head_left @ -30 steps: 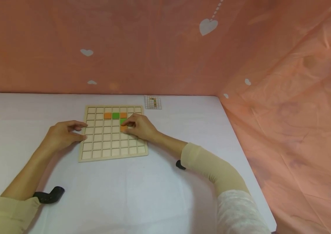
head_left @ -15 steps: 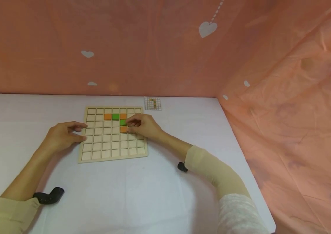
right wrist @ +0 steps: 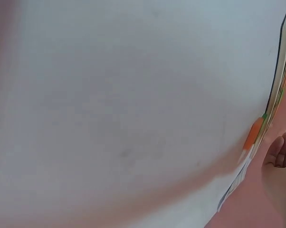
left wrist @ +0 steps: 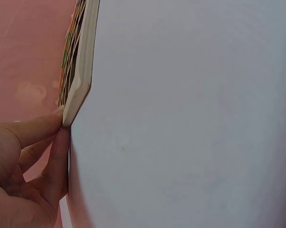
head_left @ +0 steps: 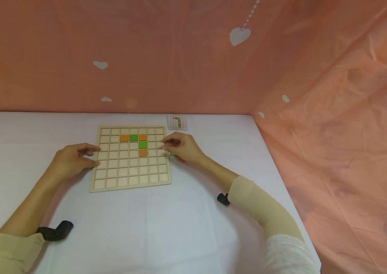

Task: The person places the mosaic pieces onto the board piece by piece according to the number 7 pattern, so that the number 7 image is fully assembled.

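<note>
A wooden grid board (head_left: 130,186) lies on the white table. Orange and green square tiles sit in it, bent in a corner: a row with a green tile (head_left: 133,137) in its middle, then a column going down to an orange tile (head_left: 143,152). My left hand (head_left: 68,160) touches the board's left edge with fingertips and thumb apart; the left wrist view shows this hand (left wrist: 26,166) at the board's rim. My right hand (head_left: 184,146) hovers by the right edge, fingers loosely bent, nothing visible in them. Beneath it lie a loose green tile (head_left: 173,155) and orange tile (head_left: 181,160), partly hidden.
Behind the board lies a small pattern card (head_left: 177,122) with a printed grid. A pink cloth with white hearts (head_left: 240,36) hangs at the back and right of the table (head_left: 193,228). Black wrist devices (head_left: 55,231) are on both forearms.
My right hand has drawn back rightward from the orange and green tiles in the column to beyond the board's right edge, uncovering them. My left hand has stayed at the left edge.
</note>
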`<state>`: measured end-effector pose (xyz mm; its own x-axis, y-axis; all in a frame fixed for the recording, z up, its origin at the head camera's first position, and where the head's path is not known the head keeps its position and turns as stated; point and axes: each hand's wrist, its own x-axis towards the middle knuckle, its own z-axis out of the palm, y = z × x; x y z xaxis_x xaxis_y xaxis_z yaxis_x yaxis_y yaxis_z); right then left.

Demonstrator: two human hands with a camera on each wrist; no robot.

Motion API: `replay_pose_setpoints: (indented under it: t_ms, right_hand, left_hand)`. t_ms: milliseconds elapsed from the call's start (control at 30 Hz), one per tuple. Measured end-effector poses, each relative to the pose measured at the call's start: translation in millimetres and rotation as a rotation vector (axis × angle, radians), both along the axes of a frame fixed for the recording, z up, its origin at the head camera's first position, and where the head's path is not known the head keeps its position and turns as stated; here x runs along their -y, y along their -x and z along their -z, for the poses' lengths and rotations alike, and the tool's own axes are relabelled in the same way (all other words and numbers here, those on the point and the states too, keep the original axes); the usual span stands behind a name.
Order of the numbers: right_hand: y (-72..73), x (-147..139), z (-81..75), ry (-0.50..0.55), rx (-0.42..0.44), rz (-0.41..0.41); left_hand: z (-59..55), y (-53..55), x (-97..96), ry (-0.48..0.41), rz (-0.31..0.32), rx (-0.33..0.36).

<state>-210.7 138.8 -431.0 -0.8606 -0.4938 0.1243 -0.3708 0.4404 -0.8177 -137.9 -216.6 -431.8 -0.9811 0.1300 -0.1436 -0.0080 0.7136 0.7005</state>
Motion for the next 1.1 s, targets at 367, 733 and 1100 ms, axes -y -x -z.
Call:
replay_pose_setpoints:
  t_ms: [367,733,1100]
  right_hand:
    - [-9.2,-23.5,2.8,-0.050,-0.021,0.062]
    - [-17.7,-29.7,15.3,-0.132,0.003,0.117]
    - [-24.3,-20.2,21.3,-0.186,-0.052,0.191]
  left_hand:
    - [4.1,-1.0,-0.3,0.002,-0.010,-0.012]
    - [3.4,-1.4,1.1,0.002,-0.004,0.000]
    - [2.4,1.3,1.2,-0.001,0.002,-0.008]
